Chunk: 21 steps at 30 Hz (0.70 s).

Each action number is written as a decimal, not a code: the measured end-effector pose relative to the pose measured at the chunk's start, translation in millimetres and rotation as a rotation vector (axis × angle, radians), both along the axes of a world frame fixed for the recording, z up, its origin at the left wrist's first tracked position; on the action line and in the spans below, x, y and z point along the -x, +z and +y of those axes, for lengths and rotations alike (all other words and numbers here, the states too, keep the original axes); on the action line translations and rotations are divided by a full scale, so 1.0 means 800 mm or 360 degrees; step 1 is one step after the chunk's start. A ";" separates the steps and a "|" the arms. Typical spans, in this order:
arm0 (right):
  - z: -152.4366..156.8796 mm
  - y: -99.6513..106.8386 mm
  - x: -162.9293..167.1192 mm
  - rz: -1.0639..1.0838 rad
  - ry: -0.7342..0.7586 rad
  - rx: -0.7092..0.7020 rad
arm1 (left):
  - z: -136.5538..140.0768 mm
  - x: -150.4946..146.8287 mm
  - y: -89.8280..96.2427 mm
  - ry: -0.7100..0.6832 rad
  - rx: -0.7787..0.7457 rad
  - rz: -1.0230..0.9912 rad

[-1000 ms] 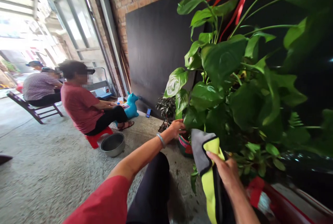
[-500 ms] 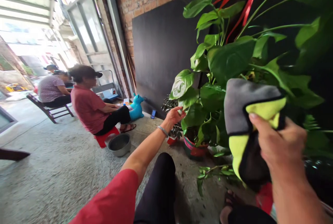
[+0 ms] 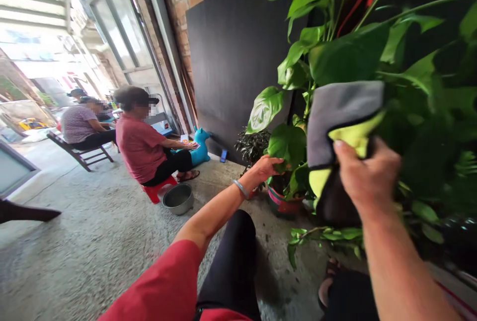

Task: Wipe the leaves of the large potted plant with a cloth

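My left hand, with a bracelet at the wrist, is at the lower edge of a broad green leaf. Its fingers are closed at the leaf's edge, and the thumb is partly hidden. A folded grey and yellow-green cloth with black edging is gripped in my right hand, thumb on top. The cloth hangs in front of the potted plant's foliage and hides part of it. Below my left hand, the plant's pot has a red and green band.
A cut leafy stem lies on the concrete floor. To the left are a grey basin, a seated person in a red shirt, a blue animal toy and a phone. Behind stands a dark board.
My right hand has moved left and up with the cloth. My left hand has shifted slightly right and down along the leaves. The view has turned a little.
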State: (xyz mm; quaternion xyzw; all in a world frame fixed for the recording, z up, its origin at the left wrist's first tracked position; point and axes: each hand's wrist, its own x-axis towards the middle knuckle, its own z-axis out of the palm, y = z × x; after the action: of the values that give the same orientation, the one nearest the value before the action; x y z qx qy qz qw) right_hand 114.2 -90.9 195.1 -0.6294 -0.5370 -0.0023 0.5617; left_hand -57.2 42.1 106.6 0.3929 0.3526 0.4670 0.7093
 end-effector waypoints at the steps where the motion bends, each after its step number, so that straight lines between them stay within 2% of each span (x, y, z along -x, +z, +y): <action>1: 0.012 -0.003 0.010 -0.0071 0.0042 0.0117 | 0.000 -0.001 -0.001 -0.0030 0.0010 0.0002; 3: 0.024 -0.029 0.027 -0.0139 0.0154 0.0366 | 0.002 -0.002 -0.005 -0.0004 0.0024 0.0015; 5: 0.012 -0.072 0.038 -0.0133 0.0221 0.0516 | 0.007 -0.001 -0.010 0.0086 0.0073 0.0047; 8: -0.035 -0.141 0.036 0.0034 0.0245 0.0647 | 0.011 0.002 -0.020 0.0143 0.0137 0.0037; 11: -0.079 -0.183 0.021 0.0251 0.0217 0.0678 | 0.006 0.004 -0.035 0.0070 0.0137 0.0015; 16: -0.105 -0.200 -0.004 0.0437 0.0281 0.0696 | -0.014 0.005 -0.069 0.0012 0.0199 0.0020; 21: -0.120 -0.192 -0.016 0.0553 0.0234 0.0728 | -0.025 0.013 -0.090 -0.0006 0.0234 0.0116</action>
State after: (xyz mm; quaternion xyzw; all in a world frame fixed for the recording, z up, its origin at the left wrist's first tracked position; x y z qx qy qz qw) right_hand 126.7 -187.1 41.8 -0.6901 -0.4634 0.2674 0.4874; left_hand -67.2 22.0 34.7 0.3572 0.4109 0.4240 0.7238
